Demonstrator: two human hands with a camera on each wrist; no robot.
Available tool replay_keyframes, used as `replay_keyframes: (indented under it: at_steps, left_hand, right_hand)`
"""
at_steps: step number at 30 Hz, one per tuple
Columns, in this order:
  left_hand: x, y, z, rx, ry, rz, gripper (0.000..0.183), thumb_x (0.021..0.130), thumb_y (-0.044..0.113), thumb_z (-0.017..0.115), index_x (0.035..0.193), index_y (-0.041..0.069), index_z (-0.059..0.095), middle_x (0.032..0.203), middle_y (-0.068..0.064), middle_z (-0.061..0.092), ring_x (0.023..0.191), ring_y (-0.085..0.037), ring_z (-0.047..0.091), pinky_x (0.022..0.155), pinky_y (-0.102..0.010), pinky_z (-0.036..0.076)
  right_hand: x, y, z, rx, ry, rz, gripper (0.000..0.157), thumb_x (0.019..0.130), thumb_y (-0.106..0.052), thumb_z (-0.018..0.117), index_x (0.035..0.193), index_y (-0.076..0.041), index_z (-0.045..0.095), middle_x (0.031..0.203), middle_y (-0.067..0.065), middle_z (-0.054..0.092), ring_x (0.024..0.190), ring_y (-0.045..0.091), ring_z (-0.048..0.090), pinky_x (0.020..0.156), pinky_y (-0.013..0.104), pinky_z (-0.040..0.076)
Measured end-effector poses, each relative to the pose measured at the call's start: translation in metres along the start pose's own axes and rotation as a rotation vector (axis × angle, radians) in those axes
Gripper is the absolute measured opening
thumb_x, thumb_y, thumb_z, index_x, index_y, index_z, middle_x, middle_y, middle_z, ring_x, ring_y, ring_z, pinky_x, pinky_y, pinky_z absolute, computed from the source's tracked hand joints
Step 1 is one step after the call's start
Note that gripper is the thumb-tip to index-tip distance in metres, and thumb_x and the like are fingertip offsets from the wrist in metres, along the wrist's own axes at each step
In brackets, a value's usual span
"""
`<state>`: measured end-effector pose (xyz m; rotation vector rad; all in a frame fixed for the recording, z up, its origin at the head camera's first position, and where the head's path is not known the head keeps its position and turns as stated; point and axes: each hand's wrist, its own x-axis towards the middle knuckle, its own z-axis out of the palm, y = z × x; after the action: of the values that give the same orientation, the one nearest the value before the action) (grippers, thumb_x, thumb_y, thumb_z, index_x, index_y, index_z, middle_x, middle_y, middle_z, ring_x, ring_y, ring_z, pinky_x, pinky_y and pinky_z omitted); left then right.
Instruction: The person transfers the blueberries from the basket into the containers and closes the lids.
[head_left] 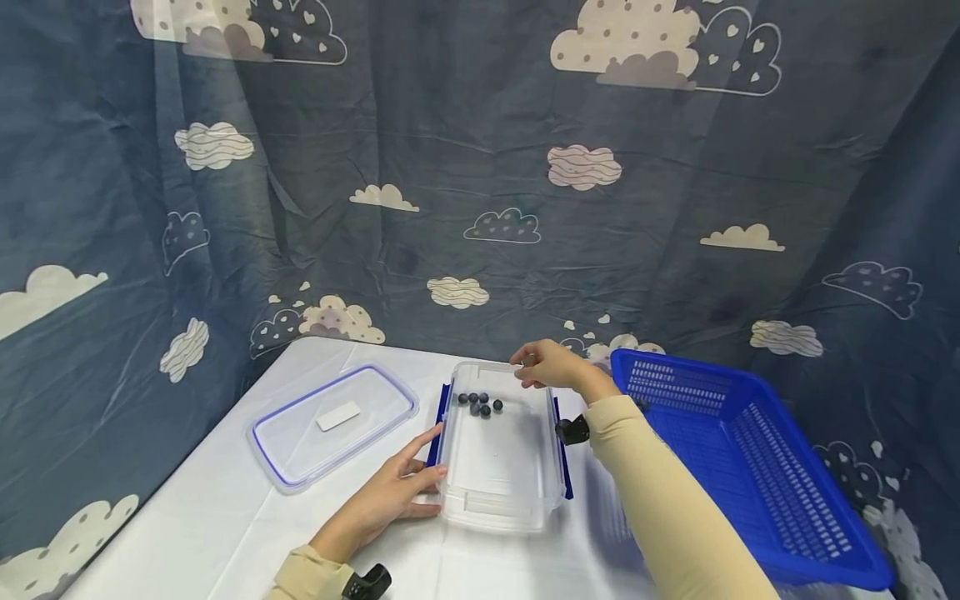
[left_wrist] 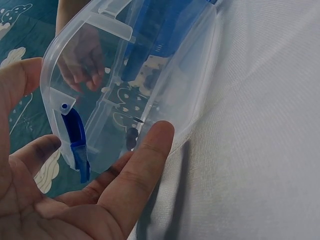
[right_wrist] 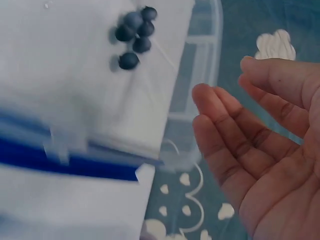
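Note:
A clear plastic food container point(head_left: 498, 467) with blue side latches stands upright on the white table, without its lid on. Several blueberries point(right_wrist: 142, 44) lie in a loose cluster on its floor, toward the far left in the head view. My left hand point(head_left: 393, 492) rests against the container's left side, its fingers fairly straight and spread by the blue latch point(left_wrist: 76, 135). Over the far right rim is my right hand point(head_left: 551, 367), fingers loosely bent; in the right wrist view nothing shows between thumb and fingertips.
The clear lid point(head_left: 300, 450) with a blue seal lies to the left, a white rectangular piece point(head_left: 338, 416) within its outline. At the right stands a large blue slatted basket point(head_left: 757, 492), with something small and dark near its left wall. A cloud-patterned curtain point(head_left: 450, 167) hangs behind the table.

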<state>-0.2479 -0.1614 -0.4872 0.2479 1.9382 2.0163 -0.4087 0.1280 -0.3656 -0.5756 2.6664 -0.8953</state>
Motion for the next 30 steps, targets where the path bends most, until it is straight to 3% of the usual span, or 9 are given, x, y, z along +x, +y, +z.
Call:
replay_keyframes:
  at_steps: [3,11,18,30]
  left_hand:
    - [0.000,0.000,-0.001,0.007,0.003,-0.001,0.077,0.107,0.030,0.068,0.172,0.030,0.026,0.131,-0.023,0.050,0.110,-0.024,0.057,0.097,-0.047,0.067]
    - [0.000,-0.001,0.001,0.005,0.007,-0.010,0.076,0.108,0.029,0.068,0.172,0.030,0.027,0.134,-0.024,0.049,0.110,-0.024,0.057,0.097,-0.047,0.067]
    - [0.000,-0.002,0.001,-0.002,0.009,-0.013,0.077,0.107,0.030,0.068,0.172,0.031,0.027,0.131,-0.022,0.050,0.109,-0.024,0.057,0.096,-0.047,0.067]
    - [0.001,0.001,0.001,-0.005,0.007,-0.009,0.077,0.107,0.030,0.068,0.172,0.032,0.027,0.136,-0.024,0.049,0.109,-0.024,0.057,0.096,-0.046,0.067]
  right_hand:
    - [-0.005,0.006,-0.012,0.027,0.038,0.012,0.036,0.107,-0.012,0.064,0.139,0.004,0.065,0.113,0.022,0.076,0.100,0.027,0.077,0.092,0.042,0.066]
    - [-0.021,0.041,-0.036,0.075,0.149,0.013,0.034,0.108,-0.014,0.062,0.139,0.003,0.064,0.113,0.024,0.074,0.111,0.038,0.075,0.093,0.039,0.067]
    - [-0.036,0.072,-0.053,0.116,0.213,0.056,0.035,0.110,-0.014,0.059,0.140,0.004,0.062,0.115,0.024,0.073,0.100,0.024,0.076,0.083,0.026,0.066]
    - [-0.060,0.114,-0.070,0.141,0.299,0.132,0.043,0.110,-0.013,0.058,0.147,0.009,0.053,0.121,0.030,0.071,0.101,0.027,0.074,0.094,0.042,0.067]
